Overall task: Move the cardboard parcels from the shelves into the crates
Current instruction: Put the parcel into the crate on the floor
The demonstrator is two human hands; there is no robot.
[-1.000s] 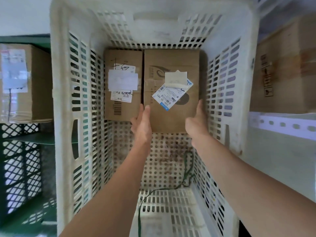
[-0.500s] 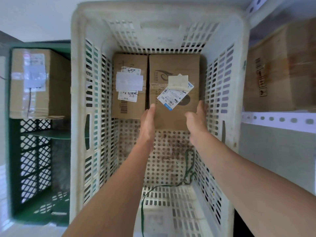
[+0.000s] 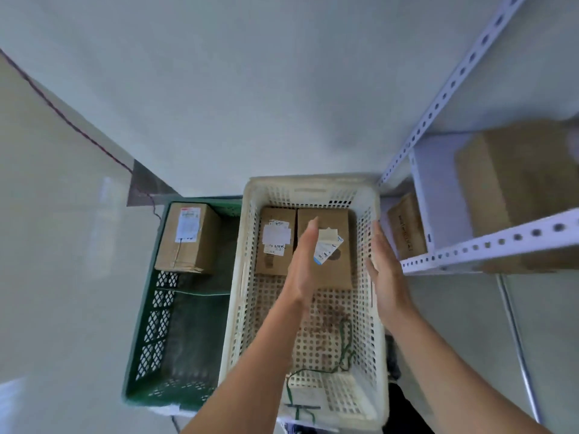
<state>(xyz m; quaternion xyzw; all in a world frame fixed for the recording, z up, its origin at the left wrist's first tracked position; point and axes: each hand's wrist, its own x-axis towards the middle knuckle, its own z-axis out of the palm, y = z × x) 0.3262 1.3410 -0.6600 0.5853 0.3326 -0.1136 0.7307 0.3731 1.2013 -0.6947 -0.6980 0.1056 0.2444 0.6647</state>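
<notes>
Now that we have let go and pulled up — left hand (image 3: 300, 261) and right hand (image 3: 387, 270) are flat and hold nothing | blue-tag parcel (image 3: 338, 270) lies at the far end of the white crate (image 3: 313, 183), beside a second parcel (image 3: 272, 264) | shelf parcel (image 3: 513, 189) waits — we think it goes next.

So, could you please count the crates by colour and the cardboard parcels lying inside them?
White crate: 1
Green crate: 1
Cardboard parcels: 3, namely left parcel and right parcel in the white one, and lone parcel in the green one
Total: 5
</notes>
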